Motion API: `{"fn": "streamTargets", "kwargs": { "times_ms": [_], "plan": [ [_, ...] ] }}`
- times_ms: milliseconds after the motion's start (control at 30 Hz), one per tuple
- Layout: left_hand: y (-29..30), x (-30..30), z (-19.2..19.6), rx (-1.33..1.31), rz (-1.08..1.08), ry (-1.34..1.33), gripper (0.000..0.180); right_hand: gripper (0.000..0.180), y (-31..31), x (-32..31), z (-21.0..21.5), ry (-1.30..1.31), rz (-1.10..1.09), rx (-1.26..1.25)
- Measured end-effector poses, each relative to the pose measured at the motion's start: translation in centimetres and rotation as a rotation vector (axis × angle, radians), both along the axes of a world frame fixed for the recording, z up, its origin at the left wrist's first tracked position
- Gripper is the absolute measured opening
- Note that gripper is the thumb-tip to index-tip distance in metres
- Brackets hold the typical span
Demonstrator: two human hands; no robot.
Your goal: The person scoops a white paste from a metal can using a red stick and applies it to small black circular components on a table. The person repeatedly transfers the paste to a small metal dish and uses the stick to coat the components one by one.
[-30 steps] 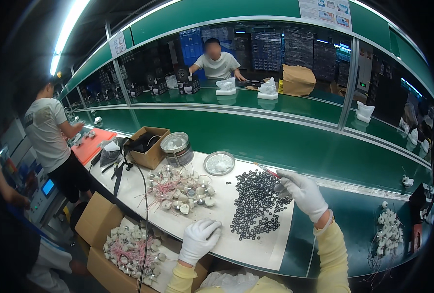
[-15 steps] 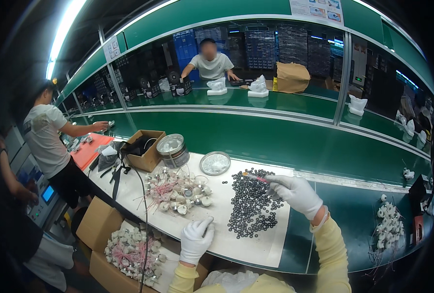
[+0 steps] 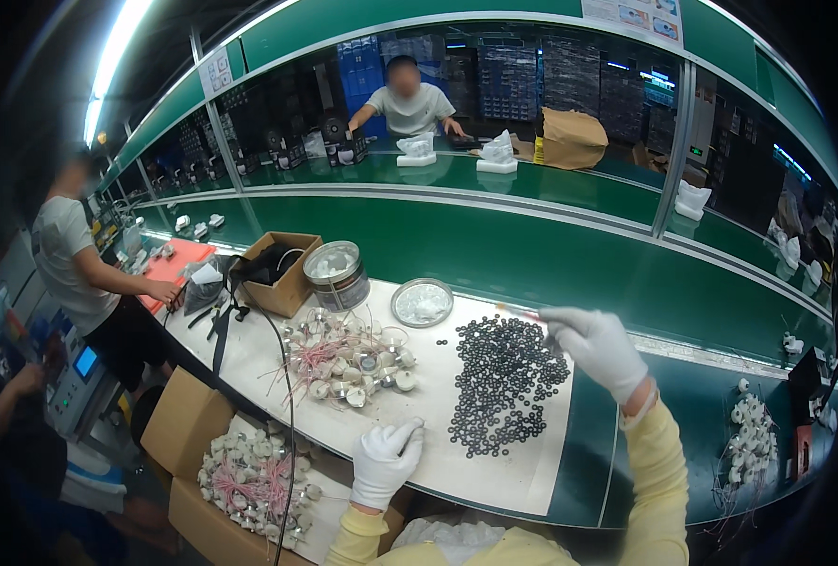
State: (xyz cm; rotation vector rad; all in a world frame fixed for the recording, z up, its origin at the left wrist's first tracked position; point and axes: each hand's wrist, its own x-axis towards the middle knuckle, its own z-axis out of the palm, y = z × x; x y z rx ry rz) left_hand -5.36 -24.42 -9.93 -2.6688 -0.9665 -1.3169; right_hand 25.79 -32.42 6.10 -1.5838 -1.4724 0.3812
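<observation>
My right hand [image 3: 600, 351], in a white glove, is closed around a slim brush [image 3: 524, 313] with a reddish handle. The brush points left, over the far edge of a spread of small black rings [image 3: 504, 377]. My left hand [image 3: 386, 462], gloved too, rests near the front edge of the white board [image 3: 513, 486]. Its thumb and fingers are pinched together; whatever lies between them is too small or hidden to make out. Beyond that hand lies a heap of small white motors [image 3: 348, 363] with pink wires. A round lid [image 3: 422, 303] holding whitish grease sits left of the brush.
An open tin [image 3: 337, 275] and a cardboard box [image 3: 282, 274] stand at the board's far left. More motors fill a carton [image 3: 178, 429] at lower left, and white parts [image 3: 752, 439] lie at right. One person [image 3: 79, 255] stands at left; another [image 3: 407, 104] sits opposite.
My right hand has moved slightly right and away with the brush, relative to the rings. My left hand stays pinched near the board's edge. The person at left has drawn an arm back nearer.
</observation>
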Motion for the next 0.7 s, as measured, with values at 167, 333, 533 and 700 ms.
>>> {"fn": "streamTargets", "kwargs": {
  "times_ms": [167, 333, 533, 700],
  "plan": [
    [-0.1, -0.1, 0.3, -0.03, 0.002, -0.02, 0.012, 0.026, 5.7, -1.0, 0.4, -0.735, 0.064, 0.193],
    [0.0, -0.1, 0.4, -0.059, -0.007, -0.028, 0.013, 0.028, 13.4, -1.8, -3.0, -1.09, -0.013, -0.003],
    [0.1, -0.3, 0.4, -0.091, -0.025, -0.023, 0.014, 0.025, 18.8, -0.7, -5.0, -0.91, -0.085, -0.132],
    [0.1, -0.5, 0.2, -0.068, -0.033, -0.035, 0.016, 0.025, 20.2, -1.6, -5.0, -0.855, -0.078, -0.198]
  ]
}}
